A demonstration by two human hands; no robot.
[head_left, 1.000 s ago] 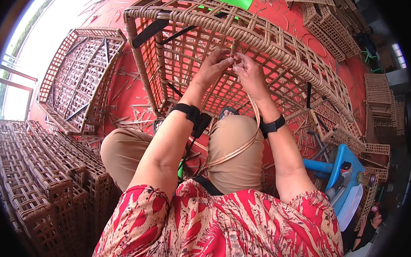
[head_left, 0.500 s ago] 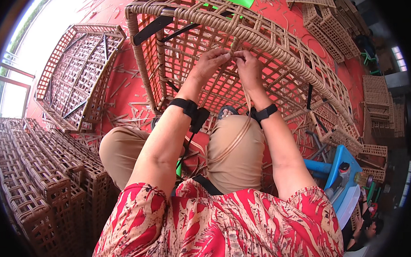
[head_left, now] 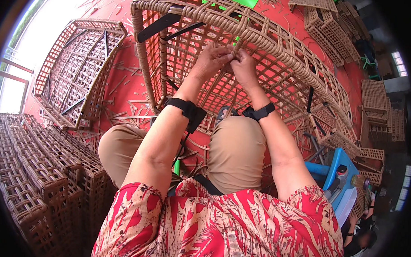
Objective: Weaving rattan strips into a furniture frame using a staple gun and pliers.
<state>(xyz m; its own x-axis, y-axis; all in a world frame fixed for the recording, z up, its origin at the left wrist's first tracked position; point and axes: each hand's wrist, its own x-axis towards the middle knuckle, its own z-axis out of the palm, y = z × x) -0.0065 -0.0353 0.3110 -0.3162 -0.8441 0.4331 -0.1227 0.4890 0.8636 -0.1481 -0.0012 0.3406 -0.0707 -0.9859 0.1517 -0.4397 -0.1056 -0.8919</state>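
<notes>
A large woven rattan panel (head_left: 298,67) with a thick wrapped rim and black metal bars stands tilted in front of my knees. Both hands meet just inside its upper rim. My left hand (head_left: 211,62) is closed, thumb and fingers pinching at a tan rattan strip (head_left: 235,92) beside a wrapped crosspiece. My right hand (head_left: 245,70) is closed too, its fingertips pinched on the strip close to the left fingertips. The strip hangs below the hands in front of the weave. Its exact path between the fingers is hidden.
Another woven panel (head_left: 77,72) lies at the far left, with stacked panels (head_left: 30,166) nearer. Strip scraps litter the red floor (head_left: 127,88). A blue stool (head_left: 337,169) bearing tools stands at right. More woven pieces (head_left: 331,33) stand behind; a person (head_left: 364,231) is at lower right.
The strip that looped across my right knee is gone from there. The panel has shifted slightly right in view. My hands remain together at the rim, the fingers regripped.
</notes>
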